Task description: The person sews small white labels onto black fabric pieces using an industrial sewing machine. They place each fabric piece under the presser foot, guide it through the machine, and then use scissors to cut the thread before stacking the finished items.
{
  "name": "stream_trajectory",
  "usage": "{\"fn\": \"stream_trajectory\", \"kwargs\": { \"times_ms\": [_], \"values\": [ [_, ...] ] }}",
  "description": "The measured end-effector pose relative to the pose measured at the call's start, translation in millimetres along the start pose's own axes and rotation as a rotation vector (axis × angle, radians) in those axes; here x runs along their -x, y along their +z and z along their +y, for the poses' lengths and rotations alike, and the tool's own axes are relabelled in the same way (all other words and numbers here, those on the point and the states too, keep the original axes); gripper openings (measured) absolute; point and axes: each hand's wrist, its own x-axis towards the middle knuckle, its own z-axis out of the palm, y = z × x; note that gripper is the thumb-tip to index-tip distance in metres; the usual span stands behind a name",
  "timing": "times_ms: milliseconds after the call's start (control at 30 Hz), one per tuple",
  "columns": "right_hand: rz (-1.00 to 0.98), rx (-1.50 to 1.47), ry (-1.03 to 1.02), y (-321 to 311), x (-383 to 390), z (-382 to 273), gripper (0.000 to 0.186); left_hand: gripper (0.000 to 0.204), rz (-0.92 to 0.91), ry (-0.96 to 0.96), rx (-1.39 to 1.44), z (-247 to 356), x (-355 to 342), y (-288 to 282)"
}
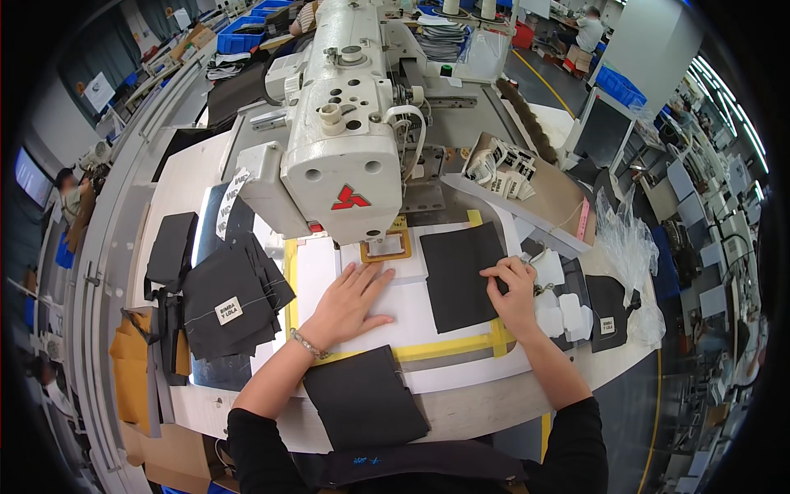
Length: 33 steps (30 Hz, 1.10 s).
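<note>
My left hand (352, 306) lies flat with fingers spread on a white sheet (387, 317) framed by yellow tape (428, 351). Its fingertips come close to a small yellow-brown frame (385, 247) beneath the head of a white industrial sewing machine (341, 165). Thumb and fingers of my right hand (512, 290) pinch the right edge of a black fabric panel (461, 278), which lies over the right part of the sheet. In front of my left wrist, a stack of black fabric panels (364, 399) rests at the table's near edge.
At left lies a pile of black pieces (222, 300), the top one bearing a white label. A cardboard box (527, 198) with loose labels stands at back right. Clear plastic (629, 255) and another labelled black piece (607, 313) are at far right. A monitor (602, 130) stands behind.
</note>
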Motion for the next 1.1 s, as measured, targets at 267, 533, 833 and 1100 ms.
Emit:
{"fn": "stream_trajectory", "kwargs": {
  "times_ms": [267,533,833,1100],
  "values": [
    [-0.005,-0.003,0.004,-0.3,0.1,-0.7,0.016,0.069,-0.004,-0.014,0.047,-0.1,0.6,0.0],
    [-0.005,-0.007,0.012,-0.4,-0.2,-1.9,0.016,0.069,-0.01,-0.023,0.054,-0.7,2.0,-0.4],
    [0.0,-0.005,0.007,0.0,-0.4,-2.0,0.016,0.065,-0.006,-0.019,0.068,-1.5,2.5,-0.2],
    [0.003,-0.007,0.009,-0.1,-0.7,-1.7,0.017,0.055,0.184,0.074,-0.054,-3.7,-2.5,-1.0]
  ]
}}
